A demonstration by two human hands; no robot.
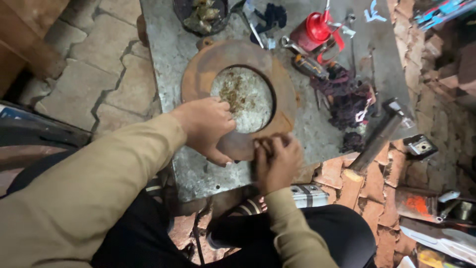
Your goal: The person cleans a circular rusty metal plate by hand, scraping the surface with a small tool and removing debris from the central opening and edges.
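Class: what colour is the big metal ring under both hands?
Rusty orange-brown ring, seen in the head view.

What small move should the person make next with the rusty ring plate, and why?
Probably press down with the left hand to steady the rusty ring plate. Both hands sit at its near edge on the metal slab, and the right hand is curled, fingertips working at the rim, so the plate might shift.

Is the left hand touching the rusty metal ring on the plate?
Touching. The head view shows the left hand lying flat on the near rim of the rusty metal ring, fingers over its inner edge, with no gap visible.
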